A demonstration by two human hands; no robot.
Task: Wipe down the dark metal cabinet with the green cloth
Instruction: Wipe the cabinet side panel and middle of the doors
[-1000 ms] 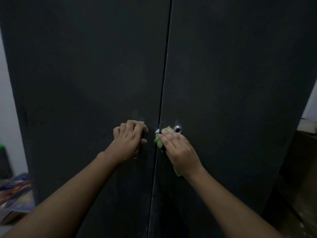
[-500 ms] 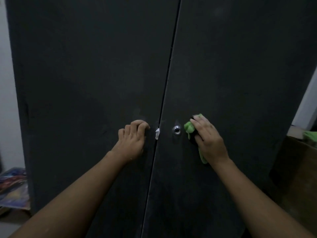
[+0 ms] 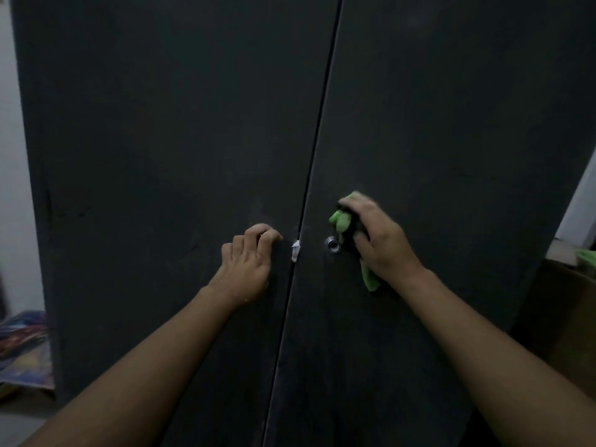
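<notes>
The right hand [image 3: 380, 243] clamps the cloth [image 3: 342, 221], long axis near vertical, against the cabinet's [image 3: 161, 124] right door; the left hand [image 3: 245, 266] is curled, seemingly empty.

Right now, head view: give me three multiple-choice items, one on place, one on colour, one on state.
1. The cloth lies where from the lock? A left; B right; C on the floor.
2. The scrap in the seam is: A red; B white; C blue.
3. The left hand is: A curled; B spread flat; C round the cloth.
Key: B, the cloth is under the right hand, right of the lock; B, the scrap shows pale white; A, bent knuckles rest against the left door.
</notes>
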